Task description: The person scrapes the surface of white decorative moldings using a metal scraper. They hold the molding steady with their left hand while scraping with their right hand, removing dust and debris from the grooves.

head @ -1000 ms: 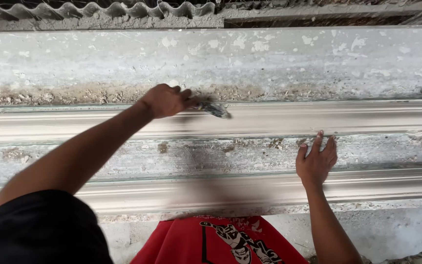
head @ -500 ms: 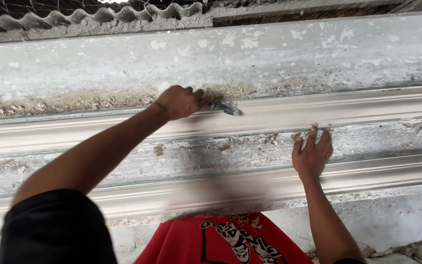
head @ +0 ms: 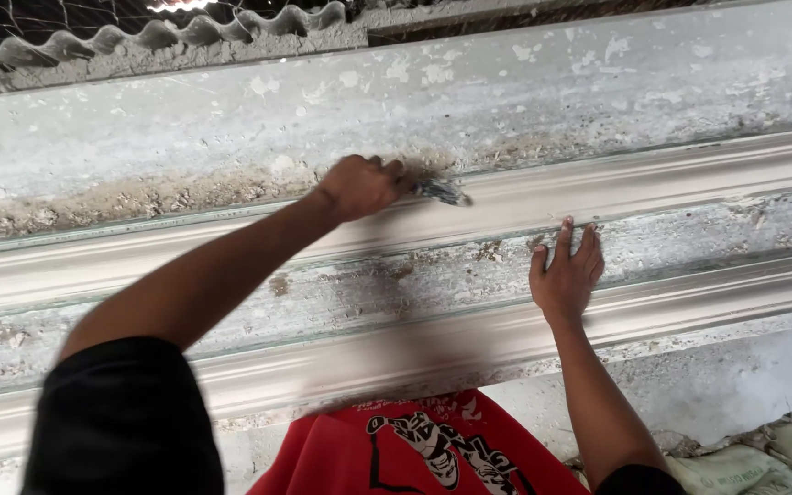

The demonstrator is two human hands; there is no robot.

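Note:
My left hand (head: 359,186) is closed around a small metal scraper (head: 442,192), whose blade rests on the upper edge of a long grey plaster moulding (head: 671,179). My right hand (head: 567,272) lies flat, fingers spread, on the rough crusted strip between that moulding and a second long moulding (head: 708,298) nearer to me. Crumbly dried plaster sits along the strip above the upper moulding.
A pale, splattered concrete slab (head: 506,82) runs behind the mouldings, with corrugated sheeting (head: 185,32) at the top. Red printed cloth (head: 414,449) covers my lap. Sacks (head: 753,458) lie at the lower right on the floor.
My left hand with the scraper has slid a little along the upper moulding. The right hand has stayed pressed on the strip. The view has tilted slightly.

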